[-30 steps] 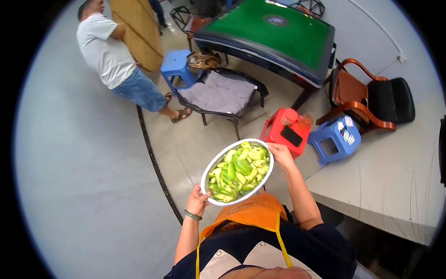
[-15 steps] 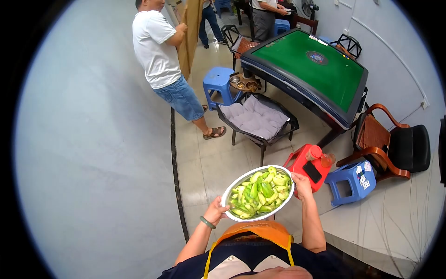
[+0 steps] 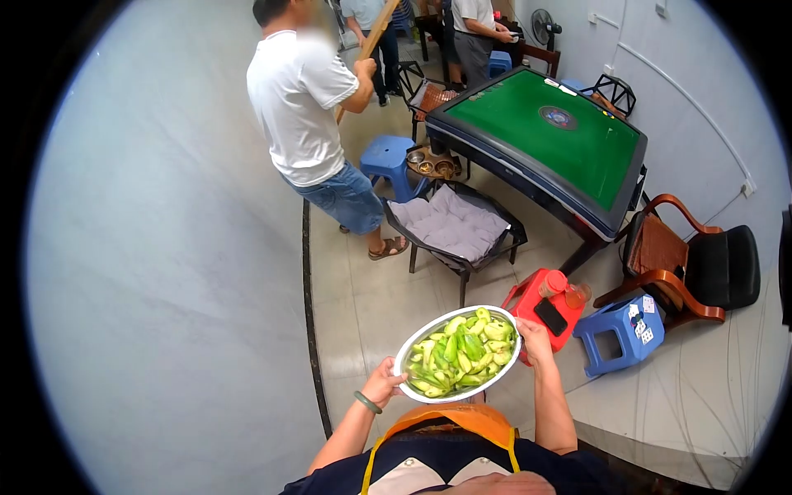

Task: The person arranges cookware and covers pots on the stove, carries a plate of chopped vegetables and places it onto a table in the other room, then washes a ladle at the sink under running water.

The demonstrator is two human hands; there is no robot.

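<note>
A metal bowl (image 3: 398, 361) full of green vegetable pieces (image 3: 462, 351) is held out in front of my body. My left hand (image 3: 384, 381) grips its left rim, fingers closed on the edge; a green bangle (image 3: 368, 403) circles that wrist. On the opposite side my right hand (image 3: 534, 340) is closed on the right rim. Just beyond the right hand stands a red stool (image 3: 569, 306) bearing a black phone (image 3: 550, 317) and a red-lidded jar (image 3: 553, 283).
A person in a white shirt (image 3: 301, 107) holds a wooden board (image 3: 377, 33) ahead left, beside a grey wall (image 3: 165, 247). A cushioned chair (image 3: 450, 223), green-topped table (image 3: 536, 140), blue stool (image 3: 615, 334) and black armchair (image 3: 722, 268) stand ahead and right. More people are farther back.
The person in the white shirt has come closer, and the board has turned and tilted. The view has shifted slightly; both my hands still hold the bowl.
</note>
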